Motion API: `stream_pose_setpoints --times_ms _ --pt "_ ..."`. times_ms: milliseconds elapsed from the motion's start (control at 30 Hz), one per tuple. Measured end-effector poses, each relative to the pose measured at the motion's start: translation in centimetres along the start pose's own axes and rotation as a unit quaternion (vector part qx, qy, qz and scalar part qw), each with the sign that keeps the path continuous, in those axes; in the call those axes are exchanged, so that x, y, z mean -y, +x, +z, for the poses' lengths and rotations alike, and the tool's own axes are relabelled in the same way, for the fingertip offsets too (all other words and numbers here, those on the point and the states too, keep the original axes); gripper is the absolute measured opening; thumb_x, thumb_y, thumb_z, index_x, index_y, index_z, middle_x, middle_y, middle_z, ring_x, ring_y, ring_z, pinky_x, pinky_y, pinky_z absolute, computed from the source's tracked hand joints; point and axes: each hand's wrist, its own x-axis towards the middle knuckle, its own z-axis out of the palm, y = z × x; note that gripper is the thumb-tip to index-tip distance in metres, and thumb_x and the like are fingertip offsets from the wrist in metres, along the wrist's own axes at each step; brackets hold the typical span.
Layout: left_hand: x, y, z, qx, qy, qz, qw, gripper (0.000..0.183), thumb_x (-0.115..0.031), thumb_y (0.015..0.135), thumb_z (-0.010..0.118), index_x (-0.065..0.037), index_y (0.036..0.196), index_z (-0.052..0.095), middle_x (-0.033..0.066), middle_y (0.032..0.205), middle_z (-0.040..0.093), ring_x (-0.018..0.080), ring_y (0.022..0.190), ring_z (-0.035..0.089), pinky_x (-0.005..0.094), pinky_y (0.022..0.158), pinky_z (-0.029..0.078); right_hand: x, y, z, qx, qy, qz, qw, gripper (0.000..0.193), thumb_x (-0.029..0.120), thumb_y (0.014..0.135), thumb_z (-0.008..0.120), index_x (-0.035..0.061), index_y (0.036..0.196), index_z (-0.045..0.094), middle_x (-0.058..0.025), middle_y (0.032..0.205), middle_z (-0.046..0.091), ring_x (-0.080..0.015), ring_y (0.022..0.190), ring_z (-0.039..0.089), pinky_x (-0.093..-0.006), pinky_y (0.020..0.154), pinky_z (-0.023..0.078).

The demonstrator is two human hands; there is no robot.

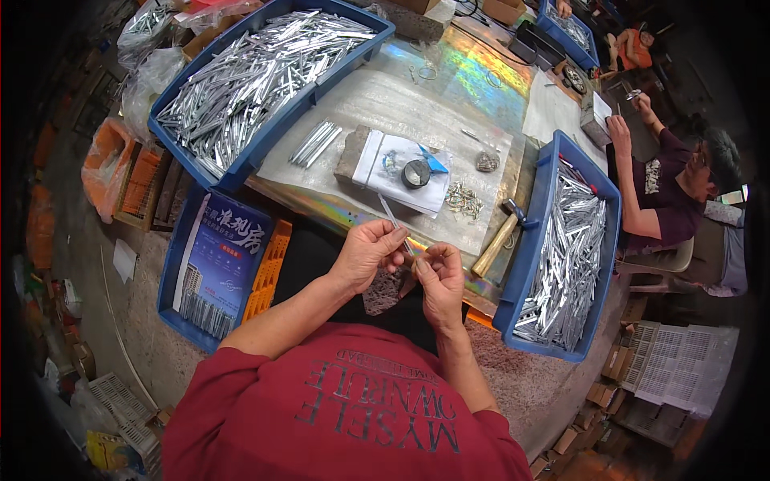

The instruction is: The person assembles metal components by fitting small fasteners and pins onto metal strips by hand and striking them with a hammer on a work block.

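Both hands meet in front of my chest at the table's near edge. My left hand pinches a slim silver metal strip, which points up and away to the left. At the strip's lower end my right hand is closed, thumb against fingers; what its fingertips grip is too small to make out. Just beyond lies a block topped with white paper, a black ring and a blue scrap. Small brass-coloured parts are heaped right of it. A row of similar strips lies to its left.
Blue bins of silver strips stand at the far left and right. A wooden-handled hammer lies beside the right bin. Another blue bin with a printed sheet sits low left. A co-worker sits at the right, hands raised.
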Motion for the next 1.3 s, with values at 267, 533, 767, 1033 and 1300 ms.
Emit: stream_pose_setpoints --times_ms 267,533,767,1033,1300 --pt "0.1 -0.4 0.0 0.019 -0.001 -0.004 1.0 0.012 -0.016 0.081 0.053 -0.004 0.078 0.051 0.0019 0.067 0.054 0.006 0.052 0.05 0.0161 0.042 0.041 0.1 0.0 0.5 0.004 0.013 0.005 1.0 0.018 0.002 0.08 0.049 0.0053 0.095 0.039 0.0009 0.072 0.043 -0.005 0.061 0.039 -0.017 0.053 0.031" --pt "0.2 -0.6 0.1 0.014 0.001 -0.008 1.0 0.012 -0.015 0.081 0.053 -0.004 0.077 0.051 0.0017 0.066 0.053 0.0059 0.052 0.05 0.0161 0.042 0.041 -0.1 -0.2 0.1 0.012 0.031 0.009 0.999 0.018 0.001 0.078 0.052 0.0049 0.092 0.041 0.0003 0.074 0.046 -0.0052 0.064 0.043 -0.017 0.057 0.036" --pt "0.2 -0.6 0.2 0.019 0.013 -0.004 1.0 0.012 -0.016 0.081 0.054 -0.004 0.078 0.051 0.0013 0.065 0.053 0.0054 0.051 0.05 0.0154 0.042 0.041 0.1 -0.2 0.3 0.003 0.008 0.007 1.0 0.018 0.002 0.079 0.05 0.0059 0.094 0.039 0.0013 0.071 0.043 -0.0044 0.061 0.039 -0.0163 0.053 0.032" --pt "0.4 -1.0 0.5 0.015 0.114 0.068 0.991 0.014 -0.017 0.08 0.055 -0.004 0.074 0.052 0.0003 0.064 0.054 0.0038 0.052 0.049 0.0151 0.043 0.039 -0.5 -0.5 0.1 -0.004 0.028 -0.004 1.0 0.022 0.003 0.079 0.052 0.0072 0.095 0.037 0.0017 0.07 0.043 -0.0042 0.06 0.039 -0.0152 0.051 0.031" --pt "1.1 -1.0 0.4 0.002 0.092 0.041 0.995 0.014 -0.016 0.081 0.054 -0.004 0.074 0.052 -0.0008 0.063 0.053 0.0025 0.052 0.048 0.0145 0.045 0.038 -0.8 -0.5 0.4 -0.042 0.036 0.004 0.998 0.024 0.003 0.079 0.052 0.0072 0.096 0.036 0.0006 0.069 0.045 -0.0049 0.061 0.042 -0.0147 0.053 0.033"
